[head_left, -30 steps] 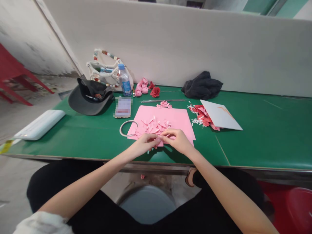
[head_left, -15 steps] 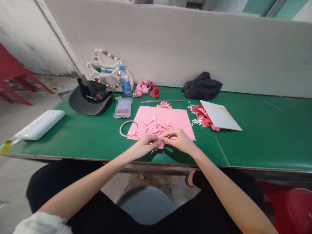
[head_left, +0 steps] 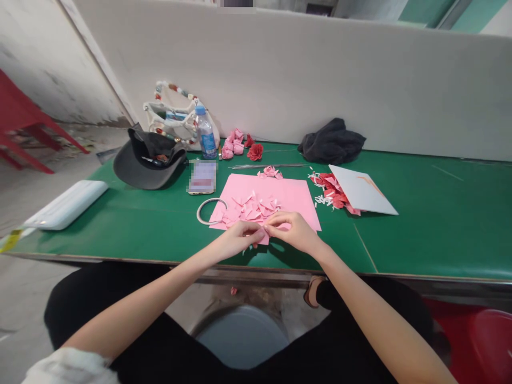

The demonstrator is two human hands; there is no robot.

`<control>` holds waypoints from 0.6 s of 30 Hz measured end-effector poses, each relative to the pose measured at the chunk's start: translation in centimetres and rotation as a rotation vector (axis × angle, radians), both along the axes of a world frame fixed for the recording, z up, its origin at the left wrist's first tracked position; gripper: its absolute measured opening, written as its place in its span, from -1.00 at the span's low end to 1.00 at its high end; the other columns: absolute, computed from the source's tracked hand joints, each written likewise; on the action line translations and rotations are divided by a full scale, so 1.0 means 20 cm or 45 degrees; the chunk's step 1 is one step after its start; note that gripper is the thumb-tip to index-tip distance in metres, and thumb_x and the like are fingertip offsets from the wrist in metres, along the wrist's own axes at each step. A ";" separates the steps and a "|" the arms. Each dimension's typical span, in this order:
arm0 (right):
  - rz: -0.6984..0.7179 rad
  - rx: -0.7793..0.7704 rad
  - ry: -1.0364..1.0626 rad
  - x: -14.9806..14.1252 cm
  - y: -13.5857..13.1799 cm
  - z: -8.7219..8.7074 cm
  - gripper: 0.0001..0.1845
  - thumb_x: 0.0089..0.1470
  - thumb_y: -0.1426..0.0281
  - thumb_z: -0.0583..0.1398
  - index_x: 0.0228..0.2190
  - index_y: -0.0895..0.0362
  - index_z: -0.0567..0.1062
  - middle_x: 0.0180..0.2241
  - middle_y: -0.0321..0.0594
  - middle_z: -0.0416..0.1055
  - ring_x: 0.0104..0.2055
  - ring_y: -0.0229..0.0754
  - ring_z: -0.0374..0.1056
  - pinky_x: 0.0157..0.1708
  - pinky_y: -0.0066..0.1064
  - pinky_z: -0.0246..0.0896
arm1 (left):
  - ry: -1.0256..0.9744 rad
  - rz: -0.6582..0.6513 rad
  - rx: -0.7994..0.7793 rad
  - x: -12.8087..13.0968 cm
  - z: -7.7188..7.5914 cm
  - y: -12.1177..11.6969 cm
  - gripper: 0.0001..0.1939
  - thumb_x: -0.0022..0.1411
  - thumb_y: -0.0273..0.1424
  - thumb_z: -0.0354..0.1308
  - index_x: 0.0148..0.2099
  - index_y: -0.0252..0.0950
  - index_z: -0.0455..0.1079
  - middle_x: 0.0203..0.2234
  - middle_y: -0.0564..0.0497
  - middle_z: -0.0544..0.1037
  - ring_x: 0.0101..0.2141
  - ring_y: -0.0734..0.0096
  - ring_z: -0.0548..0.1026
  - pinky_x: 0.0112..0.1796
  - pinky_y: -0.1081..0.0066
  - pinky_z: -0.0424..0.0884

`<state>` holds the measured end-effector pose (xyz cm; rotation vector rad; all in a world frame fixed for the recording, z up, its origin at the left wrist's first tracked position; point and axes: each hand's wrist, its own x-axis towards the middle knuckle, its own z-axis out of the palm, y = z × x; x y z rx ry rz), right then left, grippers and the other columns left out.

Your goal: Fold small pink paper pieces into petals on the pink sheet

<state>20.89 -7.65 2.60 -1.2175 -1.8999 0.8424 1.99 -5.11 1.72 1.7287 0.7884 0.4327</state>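
Both my hands meet over the near edge of a pink paper sheet (head_left: 288,194) on the green table (head_left: 420,229). My left hand (head_left: 237,239) and my right hand (head_left: 292,230) pinch a small pink paper piece (head_left: 262,234) between their fingertips. Just beyond my fingers lies a heap of several pink paper scraps (head_left: 252,208) on the sheet. A metal ring (head_left: 208,210) lies at the sheet's left edge.
Behind the sheet lie pink paper flowers (head_left: 232,144), a red paper rose (head_left: 255,151), thin wires (head_left: 268,166), red scraps (head_left: 332,189) and a white card (head_left: 362,196). A phone (head_left: 202,177), water bottle (head_left: 206,133), cap (head_left: 148,160), bag (head_left: 172,114), dark cloth (head_left: 331,141) and white case (head_left: 66,204) stand around. A grey bin (head_left: 242,336) sits below.
My hands stay in nearly the same place; the fingers have shifted slightly on the pink piece, working it between the tips.
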 end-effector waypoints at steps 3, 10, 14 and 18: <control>0.008 0.027 -0.012 0.00 0.00 -0.01 -0.86 0.02 0.45 0.19 -0.45 0.15 0.58 -0.37 -0.18 0.54 -0.28 -0.19 0.43 -0.21 -0.37 0.31 | 0.014 0.006 -0.009 0.00 -0.01 0.00 -0.63 0.20 -0.15 0.02 -0.45 -0.36 0.33 -0.61 0.08 0.34 -0.57 0.54 0.26 -0.56 0.54 0.16; -0.055 0.133 0.007 -0.02 -0.01 -0.02 -0.87 0.00 0.48 0.16 -0.49 0.14 0.52 -0.40 -0.23 0.51 -0.33 -0.21 0.41 -0.23 -0.37 0.29 | -0.012 0.031 -0.037 0.01 -0.03 0.01 -0.63 0.20 -0.13 0.04 -0.40 -0.37 0.36 -0.62 0.08 0.34 -0.59 0.56 0.27 -0.58 0.55 0.17; -0.303 0.176 0.026 0.01 0.02 -0.06 -0.89 -0.01 0.41 0.17 -0.52 0.13 0.47 -0.45 -0.23 0.48 -0.34 -0.17 0.40 -0.23 -0.33 0.30 | -0.055 0.041 -0.059 0.01 -0.04 0.02 -0.64 0.21 -0.14 0.04 -0.37 -0.37 0.37 -0.64 0.09 0.35 -0.61 0.56 0.28 -0.60 0.56 0.17; -0.412 -0.043 0.351 0.04 0.06 -0.08 -0.79 0.02 0.25 0.18 -0.45 0.15 0.44 -0.40 -0.16 0.52 -0.31 -0.13 0.46 -0.19 -0.27 0.34 | -0.102 0.012 -0.108 0.00 -0.03 0.03 -0.63 0.19 -0.13 0.07 -0.41 -0.37 0.36 -0.65 0.09 0.39 -0.66 0.60 0.26 -0.62 0.57 0.16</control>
